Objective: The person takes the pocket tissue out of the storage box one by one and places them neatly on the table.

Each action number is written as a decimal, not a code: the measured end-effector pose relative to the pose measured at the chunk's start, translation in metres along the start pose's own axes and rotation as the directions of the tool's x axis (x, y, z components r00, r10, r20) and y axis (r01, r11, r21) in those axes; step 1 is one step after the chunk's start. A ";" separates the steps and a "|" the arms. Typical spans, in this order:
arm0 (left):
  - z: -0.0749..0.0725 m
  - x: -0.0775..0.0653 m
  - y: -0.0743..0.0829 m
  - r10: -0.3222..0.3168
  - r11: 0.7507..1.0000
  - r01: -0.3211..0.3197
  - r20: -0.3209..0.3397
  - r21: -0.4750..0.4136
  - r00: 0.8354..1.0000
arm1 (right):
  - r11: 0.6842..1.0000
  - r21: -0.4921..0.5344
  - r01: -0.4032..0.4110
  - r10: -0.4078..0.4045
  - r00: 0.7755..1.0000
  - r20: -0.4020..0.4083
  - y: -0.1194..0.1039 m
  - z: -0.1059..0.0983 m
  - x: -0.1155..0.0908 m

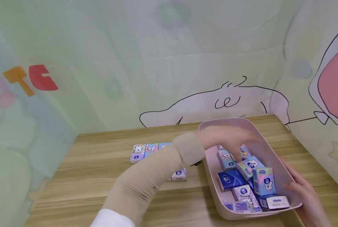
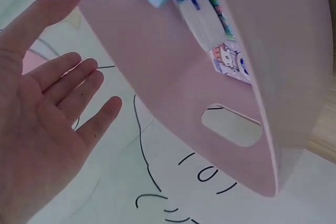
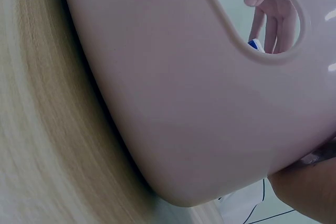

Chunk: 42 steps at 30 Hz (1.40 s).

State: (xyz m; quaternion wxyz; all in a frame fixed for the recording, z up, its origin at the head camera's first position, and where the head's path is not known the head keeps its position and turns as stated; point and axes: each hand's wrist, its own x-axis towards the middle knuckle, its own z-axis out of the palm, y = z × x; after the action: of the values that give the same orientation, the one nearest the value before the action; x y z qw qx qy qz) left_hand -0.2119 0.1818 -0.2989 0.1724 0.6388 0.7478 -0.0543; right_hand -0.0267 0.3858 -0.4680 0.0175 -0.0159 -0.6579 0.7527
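- Here's the left hand [image 1: 228, 138], poised above the bin, thumb apart and fingers loosely spread, nothing in the grasp; the left wrist view shows a bare palm, and that spread looks suited to closing round something small.
- Over on the far side, the right hand [image 1: 306, 190] grips the pink bin [image 1: 234, 216] near its corner, thumb over the rim, fingers along the outer wall; a steadying hold, I'd judge, leaving the open top free.
- Inside the bin, a proper jumble! Small printed packets lie at all angles: a dark blue packet [image 1: 231, 180] by the left wall, a purple packet [image 1: 246, 196] just nearer, and a pink-and-blue packet [image 1: 263, 182] propped up, probably by its neighbours.
- Down in the near right corner, a white-faced packet [image 1: 277, 202] reads "Vinda", seemingly wedged by the bin's walls.
- Out on the wooden table [image 1: 81, 176], what a contrast: a back row of packets [image 1: 137, 153] sits side by side, too neat for chance, while a front row of packets [image 1: 179, 174] peeks out below the sleeve [image 1: 146, 176]; the forearm hides how far either runs.
- Behind it all, a cartoon backdrop [image 1: 100, 47] meets the table's back edge.
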 end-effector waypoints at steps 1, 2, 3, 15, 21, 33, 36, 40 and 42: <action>0.000 0.005 0.002 -0.021 1.000 0.021 0.025 0.016 0.999 | 1.000 0.006 0.016 -0.016 1.000 0.009 0.000 -0.001 0.000; 0.001 0.009 0.004 -0.046 0.998 0.044 0.050 0.035 0.998 | 1.000 0.011 0.022 -0.022 1.000 0.014 0.000 -0.001 0.000; 0.002 0.014 0.006 -0.073 0.996 0.070 0.074 0.047 0.995 | 1.000 0.014 0.025 -0.025 1.000 0.017 0.000 -0.002 0.000; 0.023 0.050 0.019 -0.202 0.966 0.167 0.175 0.196 0.964 | 0.998 0.043 0.043 -0.046 0.997 0.065 0.002 -0.002 -0.002; 0.027 0.055 0.023 -0.205 0.951 0.145 0.205 0.271 0.957 | 0.996 0.057 0.072 -0.076 0.995 0.068 0.001 0.001 -0.001; 0.053 0.060 0.029 -0.161 0.872 0.077 0.135 0.483 0.978 | 0.999 0.017 0.042 -0.043 0.998 0.043 -0.002 0.003 -0.001; 0.056 0.061 0.029 -0.149 0.853 0.071 0.111 0.517 0.983 | 0.998 0.025 0.066 -0.067 0.997 0.043 -0.001 0.003 -0.001; 0.057 0.061 0.029 -0.140 0.851 0.066 0.104 0.521 0.985 | 0.996 0.026 0.087 -0.088 0.995 0.044 -0.001 0.004 -0.001; 0.057 0.061 0.029 -0.131 0.862 0.063 0.101 0.503 0.986 | 0.996 0.019 0.084 -0.084 0.995 0.048 -0.001 0.004 -0.002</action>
State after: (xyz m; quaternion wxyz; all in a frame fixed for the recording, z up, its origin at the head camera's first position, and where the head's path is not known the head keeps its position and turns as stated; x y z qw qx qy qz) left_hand -0.1806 0.2271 -0.3678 0.0479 0.6183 0.7266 -0.2958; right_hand -0.0252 0.3819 -0.4660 0.0331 0.0304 -0.6519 0.7569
